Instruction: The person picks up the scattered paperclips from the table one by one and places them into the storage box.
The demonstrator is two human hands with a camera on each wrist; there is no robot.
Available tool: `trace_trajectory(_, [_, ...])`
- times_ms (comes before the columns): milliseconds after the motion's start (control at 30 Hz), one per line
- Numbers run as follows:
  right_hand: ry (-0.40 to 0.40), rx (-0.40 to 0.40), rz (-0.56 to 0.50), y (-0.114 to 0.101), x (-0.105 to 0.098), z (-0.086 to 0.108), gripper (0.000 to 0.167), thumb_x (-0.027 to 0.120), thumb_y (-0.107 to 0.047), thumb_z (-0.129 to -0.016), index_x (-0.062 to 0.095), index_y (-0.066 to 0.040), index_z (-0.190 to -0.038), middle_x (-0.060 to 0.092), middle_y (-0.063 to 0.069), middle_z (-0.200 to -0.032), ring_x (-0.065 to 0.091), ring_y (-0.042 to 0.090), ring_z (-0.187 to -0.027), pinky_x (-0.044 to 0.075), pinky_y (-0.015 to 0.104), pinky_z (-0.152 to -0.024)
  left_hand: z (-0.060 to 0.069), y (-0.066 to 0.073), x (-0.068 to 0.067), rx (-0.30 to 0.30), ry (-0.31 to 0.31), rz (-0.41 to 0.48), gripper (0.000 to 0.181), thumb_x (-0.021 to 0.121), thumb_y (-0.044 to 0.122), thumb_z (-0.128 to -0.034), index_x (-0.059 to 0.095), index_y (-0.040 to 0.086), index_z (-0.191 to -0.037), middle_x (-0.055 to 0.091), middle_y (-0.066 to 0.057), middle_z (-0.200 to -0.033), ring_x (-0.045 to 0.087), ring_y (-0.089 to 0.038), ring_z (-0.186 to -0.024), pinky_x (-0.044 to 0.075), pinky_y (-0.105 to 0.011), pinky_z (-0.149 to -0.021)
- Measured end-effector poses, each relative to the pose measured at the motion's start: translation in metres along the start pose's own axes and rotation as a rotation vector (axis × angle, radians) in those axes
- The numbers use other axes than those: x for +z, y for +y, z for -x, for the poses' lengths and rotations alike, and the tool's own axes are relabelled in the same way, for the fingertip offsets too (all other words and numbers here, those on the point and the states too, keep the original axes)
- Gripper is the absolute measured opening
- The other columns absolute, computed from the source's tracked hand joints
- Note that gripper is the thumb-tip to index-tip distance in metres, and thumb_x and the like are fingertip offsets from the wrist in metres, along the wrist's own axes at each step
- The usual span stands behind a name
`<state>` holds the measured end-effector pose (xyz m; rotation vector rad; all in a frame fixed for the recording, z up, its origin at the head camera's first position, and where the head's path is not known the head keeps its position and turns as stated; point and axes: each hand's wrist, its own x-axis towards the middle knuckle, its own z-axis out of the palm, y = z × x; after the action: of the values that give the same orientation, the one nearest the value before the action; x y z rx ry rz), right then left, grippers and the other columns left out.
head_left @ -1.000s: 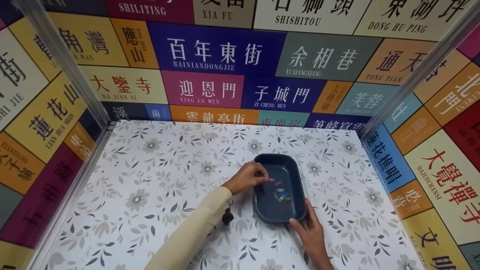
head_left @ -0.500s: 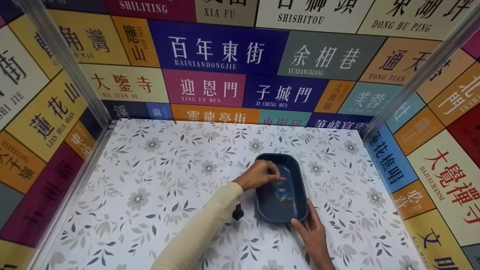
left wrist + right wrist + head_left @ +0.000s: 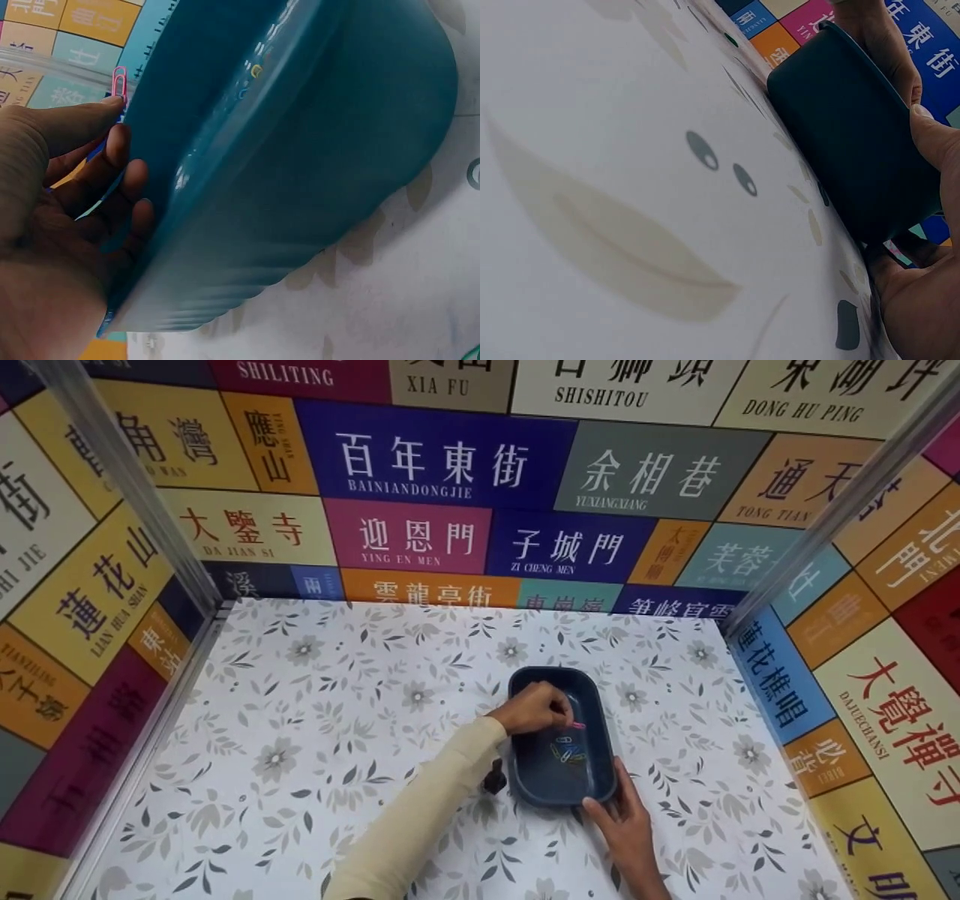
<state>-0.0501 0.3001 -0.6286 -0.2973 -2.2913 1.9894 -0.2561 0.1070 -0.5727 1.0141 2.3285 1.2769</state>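
My left hand reaches over the dark blue plastic tray and pinches a pink paper clip between thumb and forefinger. In the left wrist view its other fingers are loosely curled at the tray's rim. Several blue, yellow and white paper clips lie on the tray floor below that hand. My right hand grips the near right corner of the tray. In the right wrist view its thumb lies on the rim, and the other fingers are lower down the side, partly hidden.
The tray stands on a white floral tabletop. A greenish clip lies outside the tray at the left wrist view's edge. Panels with coloured signs enclose the table at the back and both sides.
My left hand has moved rightward, from the tray's left rim to over its middle, with the pink paper clip. A second pink clip seen earlier is no longer visible. My right hand stays at the corner.
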Motion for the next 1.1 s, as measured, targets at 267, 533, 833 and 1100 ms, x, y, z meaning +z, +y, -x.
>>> trace_trajectory(267, [-0.018, 0.004, 0.006, -0.001, -0.001, -0.001, 0.091, 0.078, -0.009, -0.104, 0.023, -0.008, -0.176, 0.022, 0.011, -0.182, 0.027, 0.033, -0.164, 0.037, 0.009, -0.112, -0.016, -0.02, 0.014, -0.018, -0.06, -0.089, 0.009, 0.079, 0.009, -0.0936, 0.086, 0.014, -0.09, 0.078, 0.007, -0.086, 0.069, -0.006, -0.08, 0.055, -0.021, -0.079])
trace_trajectory(533, [-0.029, 0.001, 0.003, -0.001, -0.001, -0.001, 0.091, 0.077, -0.011, -0.105, 0.021, -0.009, -0.176, 0.019, 0.011, -0.182, 0.024, 0.034, -0.165, 0.037, 0.009, -0.112, -0.04, -0.061, 0.039, 0.022, -0.101, -0.236, 0.013, 0.079, 0.003, -0.0851, 0.083, 0.015, -0.082, 0.073, 0.012, -0.076, 0.064, -0.004, -0.071, 0.051, -0.014, -0.068])
trace_trajectory(833, [-0.017, -0.043, -0.032, 0.002, 0.001, 0.0, 0.09, 0.077, -0.001, -0.103, 0.023, -0.003, -0.174, 0.021, 0.015, -0.181, 0.026, 0.038, -0.163, 0.038, 0.012, -0.114, -0.036, -0.055, 0.039, 0.016, -0.102, -0.237, 0.008, 0.082, 0.007, -0.0867, 0.084, 0.015, -0.086, 0.075, 0.009, -0.08, 0.066, -0.007, -0.073, 0.053, -0.018, -0.069])
trace_trajectory(1100, [-0.013, -0.01, -0.017, -0.001, 0.0, 0.001, 0.09, 0.077, -0.004, -0.103, 0.024, -0.007, -0.175, 0.022, 0.011, -0.182, 0.024, 0.035, -0.165, 0.037, 0.01, -0.114, -0.005, -0.004, 0.009, 0.083, -0.044, -0.12, 0.004, 0.081, 0.009, -0.0969, 0.085, 0.011, -0.097, 0.078, 0.006, -0.09, 0.067, -0.004, -0.079, 0.055, -0.019, -0.076])
